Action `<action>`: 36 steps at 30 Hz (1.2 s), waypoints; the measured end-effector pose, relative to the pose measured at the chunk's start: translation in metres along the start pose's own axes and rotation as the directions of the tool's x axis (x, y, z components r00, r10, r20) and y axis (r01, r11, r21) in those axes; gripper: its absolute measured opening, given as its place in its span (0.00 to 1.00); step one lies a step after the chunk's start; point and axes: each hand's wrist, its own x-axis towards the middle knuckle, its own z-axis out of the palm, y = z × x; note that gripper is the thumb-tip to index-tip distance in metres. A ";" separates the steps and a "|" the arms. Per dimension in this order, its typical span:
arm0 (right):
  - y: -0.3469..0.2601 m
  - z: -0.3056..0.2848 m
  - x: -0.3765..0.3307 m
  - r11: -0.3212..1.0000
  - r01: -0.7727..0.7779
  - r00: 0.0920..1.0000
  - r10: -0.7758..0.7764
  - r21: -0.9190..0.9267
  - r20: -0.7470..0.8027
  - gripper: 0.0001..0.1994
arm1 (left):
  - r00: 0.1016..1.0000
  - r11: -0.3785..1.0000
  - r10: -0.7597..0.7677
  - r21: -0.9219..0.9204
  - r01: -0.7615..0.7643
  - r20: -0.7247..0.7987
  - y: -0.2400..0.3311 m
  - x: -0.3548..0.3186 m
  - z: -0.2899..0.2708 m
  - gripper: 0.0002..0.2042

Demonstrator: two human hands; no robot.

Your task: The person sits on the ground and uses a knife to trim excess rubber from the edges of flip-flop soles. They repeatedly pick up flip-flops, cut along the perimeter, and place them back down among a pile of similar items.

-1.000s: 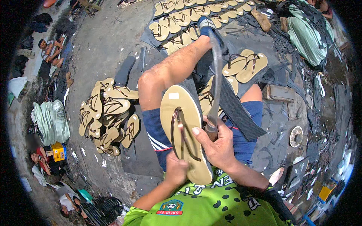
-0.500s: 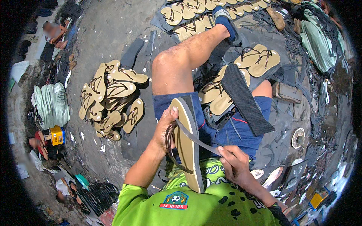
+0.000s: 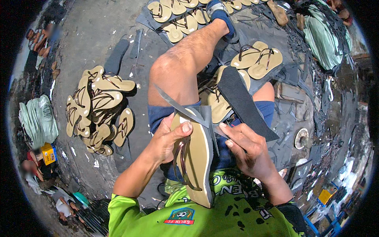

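In my left hand [image 3: 167, 136] is a flip-flop [image 3: 193, 162] with a tan footbed, brown thong strap and pale edge, its toe end pointing away from me. My left thumb presses on the footbed, and the fingers wrap under its left side. My right hand [image 3: 250, 148] is closed on a long, thin, pointed grey knife [image 3: 177, 104], whose handle is hidden. The blade crosses the flip-flop's toe end, with its tip out over my bare leg. Dark sole material [image 3: 206, 115] juts out past the toe on the right.
A heap of tan flip-flops [image 3: 100, 100] lies on the floor at left. A black textured sole sheet [image 3: 242, 102] rests across my lap, near a pair of flip-flops [image 3: 264, 65]. More stand in rows [image 3: 173, 29] ahead. A wooden block [image 3: 290, 93] sits at right; people are at far left.
The knife has swung up and left, its tip now beyond the toe end. My right hand has moved up nearer the flip-flop, and my left thumb has shifted onto the footbed. The view has shifted.
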 end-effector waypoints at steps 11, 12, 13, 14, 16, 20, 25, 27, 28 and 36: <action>0.002 -0.038 0.036 0.979 -0.066 0.955 0.006 0.195 0.298 0.18 | 0.998 0.987 -0.001 0.159 -0.009 0.061 0.002 0.002 0.000 0.13; 0.004 -0.040 0.042 0.978 -0.091 0.938 0.021 0.189 0.346 0.18 | 0.998 0.985 -0.015 0.173 0.004 0.063 0.003 0.004 0.000 0.13; 0.006 -0.042 0.047 0.976 -0.114 0.920 0.034 0.184 0.390 0.17 | 0.997 0.981 -0.029 0.191 0.016 0.067 0.006 0.004 0.001 0.13; 0.008 -0.042 0.051 0.978 -0.068 0.918 -0.017 0.199 0.395 0.16 | 0.998 0.980 -0.009 0.197 -0.003 0.061 0.007 0.006 0.006 0.14; 0.012 -0.043 0.060 0.972 0.031 0.910 -0.124 0.232 0.396 0.15 | 0.996 0.981 -0.029 0.195 0.012 0.085 0.008 0.004 0.008 0.14; 0.009 -0.046 0.064 0.974 0.061 0.907 -0.146 0.220 0.394 0.10 | 0.990 0.966 -0.089 0.250 0.060 0.107 0.007 0.005 0.012 0.14; 0.026 -0.029 0.069 0.919 -0.113 0.893 -0.072 0.377 0.444 0.15 | 0.983 0.942 -0.090 0.335 0.032 0.162 0.009 0.005 0.030 0.15; 0.028 -0.035 0.065 0.750 -0.438 0.810 0.091 0.495 0.580 0.19 | 0.991 0.953 -0.024 0.302 -0.017 0.134 0.023 -0.003 0.033 0.16; 0.022 -0.038 0.058 0.632 -0.476 0.856 0.175 0.612 0.486 0.19 | 0.999 0.937 0.046 0.345 -0.051 0.023 0.031 -0.013 0.018 0.17; -0.001 -0.008 -0.032 0.763 -0.291 0.930 0.368 0.577 -0.017 0.18 | 0.783 0.847 0.508 0.045 -0.529 -0.358 0.001 -0.042 -0.002 0.14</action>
